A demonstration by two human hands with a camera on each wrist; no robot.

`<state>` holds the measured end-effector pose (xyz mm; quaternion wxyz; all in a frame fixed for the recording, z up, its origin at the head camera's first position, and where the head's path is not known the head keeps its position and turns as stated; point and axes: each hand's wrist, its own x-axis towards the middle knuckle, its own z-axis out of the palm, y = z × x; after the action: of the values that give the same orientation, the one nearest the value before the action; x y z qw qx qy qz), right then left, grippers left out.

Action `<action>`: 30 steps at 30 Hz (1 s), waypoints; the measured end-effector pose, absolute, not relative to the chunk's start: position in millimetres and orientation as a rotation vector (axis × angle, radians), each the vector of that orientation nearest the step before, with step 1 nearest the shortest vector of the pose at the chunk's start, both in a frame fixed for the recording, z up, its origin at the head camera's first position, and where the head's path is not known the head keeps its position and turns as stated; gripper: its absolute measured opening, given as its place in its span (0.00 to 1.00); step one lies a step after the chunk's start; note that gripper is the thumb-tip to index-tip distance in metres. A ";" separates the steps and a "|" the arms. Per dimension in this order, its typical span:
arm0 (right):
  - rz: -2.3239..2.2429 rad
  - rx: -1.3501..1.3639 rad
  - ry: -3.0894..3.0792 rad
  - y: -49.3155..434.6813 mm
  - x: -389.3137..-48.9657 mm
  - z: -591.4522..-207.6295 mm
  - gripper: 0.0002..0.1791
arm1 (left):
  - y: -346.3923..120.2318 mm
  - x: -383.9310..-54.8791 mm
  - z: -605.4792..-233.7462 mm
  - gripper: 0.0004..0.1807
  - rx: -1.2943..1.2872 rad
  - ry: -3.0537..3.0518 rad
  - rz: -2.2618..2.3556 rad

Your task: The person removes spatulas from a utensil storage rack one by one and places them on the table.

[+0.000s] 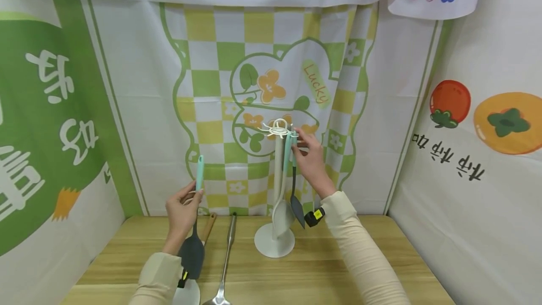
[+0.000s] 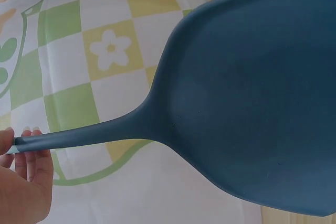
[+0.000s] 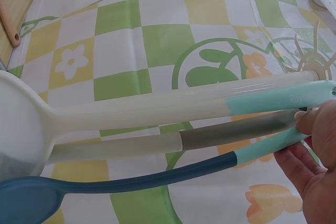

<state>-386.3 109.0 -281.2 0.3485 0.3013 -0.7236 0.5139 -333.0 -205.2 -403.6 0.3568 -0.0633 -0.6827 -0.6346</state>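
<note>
My left hand (image 1: 182,211) holds a turner (image 1: 192,254) by its mint handle, blade hanging down. Its broad dark blue blade (image 2: 247,87) fills much of the left wrist view. At the top of a cream utensil rack (image 1: 275,247), my right hand (image 1: 312,159) pinches the mint handle of a dark blue spoon-like utensil (image 3: 152,179), whose head hangs beside the post. A white ladle-like utensil (image 3: 100,116) with a mint handle hangs from the rack, close to that hand. Another utensil with a grey-brown handle (image 3: 236,129) hangs between them. Whether the dark utensil's handle sits on a hook is hidden by my fingers.
On the wooden table (image 1: 338,267), a metal utensil (image 1: 228,244) and a wooden-handled utensil (image 1: 209,227) lie to the left of the rack. A white rounded piece (image 1: 190,294) shows below the turner. Patterned cloth (image 1: 203,84) hangs behind.
</note>
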 end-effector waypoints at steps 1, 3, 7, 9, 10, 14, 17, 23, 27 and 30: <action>1.334 0.781 -1.878 109.2 -386.2 -281.4 0.25 | -206.4 -332.9 -404.3 0.20 -0.165 -1.764 -1.637; 1.331 0.776 -1.883 109.4 -385.9 -281.9 0.25 | -209.0 -331.9 -405.3 0.20 -0.159 -1.769 -1.628; 1.321 0.777 -1.890 109.5 -386.5 -282.6 0.25 | -213.4 -327.9 -404.3 0.20 -0.151 -1.771 -1.587; 1.319 0.778 -1.892 109.7 -386.9 -282.8 0.25 | -216.2 -328.1 -404.7 0.20 -0.143 -1.766 -1.574; 1.322 0.780 -1.891 109.8 -387.1 -282.7 0.25 | -217.9 -329.0 -405.2 0.20 -0.136 -1.762 -1.575; 1.328 0.773 -1.891 110.1 -388.1 -282.5 0.25 | -228.4 -340.4 -415.1 0.20 -0.109 -1.762 -1.581; 1.325 0.766 -1.894 109.9 -388.5 -283.3 0.24 | -236.6 -347.7 -423.9 0.20 -0.093 -1.770 -1.564; 1.312 0.767 -1.899 109.6 -389.4 -284.1 0.25 | -248.7 -346.3 -426.9 0.20 -0.070 -1.782 -1.532; 1.304 0.762 -1.901 110.6 -390.5 -282.9 0.25 | -254.6 -344.0 -425.2 0.20 -0.033 -1.815 -1.514; 1.307 0.766 -1.897 111.8 -391.0 -281.7 0.25 | -258.7 -343.7 -425.1 0.21 -0.002 -1.820 -1.512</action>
<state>-391.0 111.8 -281.7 0.3495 0.2956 -0.7321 0.5044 -343.7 -258.7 -425.1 0.3782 -0.0006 -0.7121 -0.5915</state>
